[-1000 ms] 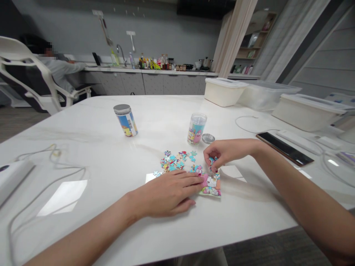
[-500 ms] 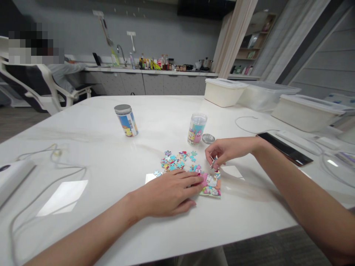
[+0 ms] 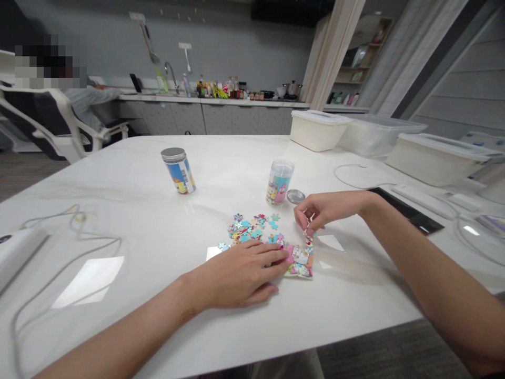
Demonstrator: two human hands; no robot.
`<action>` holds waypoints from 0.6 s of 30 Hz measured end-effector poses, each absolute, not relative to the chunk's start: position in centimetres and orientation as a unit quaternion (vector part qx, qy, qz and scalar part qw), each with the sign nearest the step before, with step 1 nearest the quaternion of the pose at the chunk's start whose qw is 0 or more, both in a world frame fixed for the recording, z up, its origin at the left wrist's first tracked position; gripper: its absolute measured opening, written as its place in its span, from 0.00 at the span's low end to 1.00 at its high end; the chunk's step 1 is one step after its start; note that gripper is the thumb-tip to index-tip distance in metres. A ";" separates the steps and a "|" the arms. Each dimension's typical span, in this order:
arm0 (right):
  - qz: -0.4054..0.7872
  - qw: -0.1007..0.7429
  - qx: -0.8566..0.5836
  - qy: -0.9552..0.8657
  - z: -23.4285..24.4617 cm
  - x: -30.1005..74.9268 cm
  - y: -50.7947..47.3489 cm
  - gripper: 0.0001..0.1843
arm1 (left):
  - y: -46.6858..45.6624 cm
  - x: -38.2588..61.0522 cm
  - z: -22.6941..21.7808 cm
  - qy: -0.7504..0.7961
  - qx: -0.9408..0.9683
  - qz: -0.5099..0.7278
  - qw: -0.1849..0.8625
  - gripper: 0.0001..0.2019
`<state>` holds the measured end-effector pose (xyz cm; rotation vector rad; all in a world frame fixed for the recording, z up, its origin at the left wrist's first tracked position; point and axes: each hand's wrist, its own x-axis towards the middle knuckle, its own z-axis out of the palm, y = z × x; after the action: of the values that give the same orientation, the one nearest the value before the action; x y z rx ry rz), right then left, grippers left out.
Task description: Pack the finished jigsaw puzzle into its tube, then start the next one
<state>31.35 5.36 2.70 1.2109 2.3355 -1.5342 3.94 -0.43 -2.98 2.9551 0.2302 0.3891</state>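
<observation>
Pink-and-white puzzle section [image 3: 302, 256]: my left hand [image 3: 244, 272] lies outstretched over it, best pressing lightly; right hand [image 3: 320, 209] pinches a piece [image 3: 308, 230], best kept level.

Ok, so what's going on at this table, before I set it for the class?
A person's left hand lies flat with its fingers on a partly joined puzzle. The right hand seems to pinch a small piece at the puzzle's far right corner. Loose pieces lie just beyond the left hand. An open jar stands farther back, its lid beside it.
</observation>
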 end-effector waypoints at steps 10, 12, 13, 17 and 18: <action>-0.490 0.013 0.430 0.758 2.3 31.4 5.7 0.18 | -0.5 4.0 -3.1 0.082 0.987 0.122 0.072 0.22; -0.490 -0.006 0.418 0.765 1.9 30.5 5.5 0.18 | -0.6 4.0 -2.8 0.081 0.985 0.130 0.078 0.22; -0.491 -0.015 0.413 0.767 1.8 30.0 5.4 0.18 | -0.6 3.9 -2.7 0.080 0.984 0.136 0.081 0.22; -0.502 -0.055 0.411 0.759 1.2 28.2 4.7 0.18 | -0.3 3.8 -2.5 0.132 0.966 0.205 0.086 0.16; -0.503 -0.069 0.416 0.754 1.1 27.8 4.6 0.18 | -0.1 3.8 -2.6 0.167 0.953 0.234 0.096 0.14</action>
<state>27.77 4.56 1.10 1.3686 2.4791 -1.6527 3.79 -0.12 -2.58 2.8238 0.4935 0.6938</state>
